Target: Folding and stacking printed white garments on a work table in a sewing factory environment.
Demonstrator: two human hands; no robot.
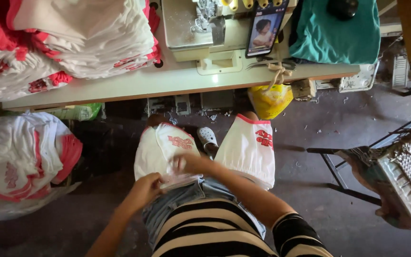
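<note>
Down on the lap, pinching a white cotton garment piece with red trim and print [167,152] — left hand [146,188] clenching its near edge, right hand [189,163] pressing fingers closed on top, apparently keeping the cloth flat, close below the pale sewing table [167,81].

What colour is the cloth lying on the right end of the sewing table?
The cloth is teal green, seen in the head view, beside the phone.
</note>
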